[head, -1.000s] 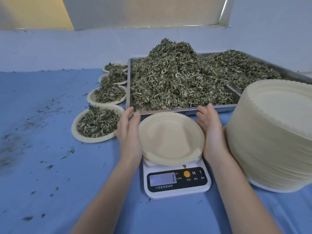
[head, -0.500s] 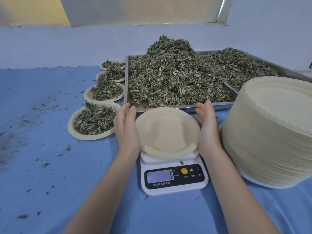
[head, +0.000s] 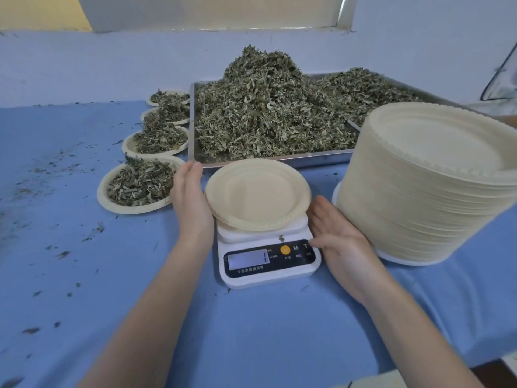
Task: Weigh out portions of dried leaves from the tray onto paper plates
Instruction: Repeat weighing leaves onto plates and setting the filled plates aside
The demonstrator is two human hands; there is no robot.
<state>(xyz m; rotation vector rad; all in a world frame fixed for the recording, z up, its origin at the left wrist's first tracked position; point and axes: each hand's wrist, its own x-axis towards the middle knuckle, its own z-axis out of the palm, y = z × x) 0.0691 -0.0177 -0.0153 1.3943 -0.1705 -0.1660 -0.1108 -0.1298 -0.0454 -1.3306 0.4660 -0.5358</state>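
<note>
Plate (head: pixel 257 193) sits empty on the scale (head: pixel 267 257), just before the leaf tray (head: pixel 307 161); left hand (head: pixel 190 200) flat against its rim, right hand (head: pixel 335 233) open, thumb at the buttons. Nudging the plate now could skew the zeroing

The stack of plates (head: pixel 436 180) is cut by the right edge and hides the tray (head: pixel 193 121) corner. We cannot read the scale (head: pixel 265 259) display (the small labels too). The farthest filled plate (head: pixel 167 97) is partly hidden.
</note>
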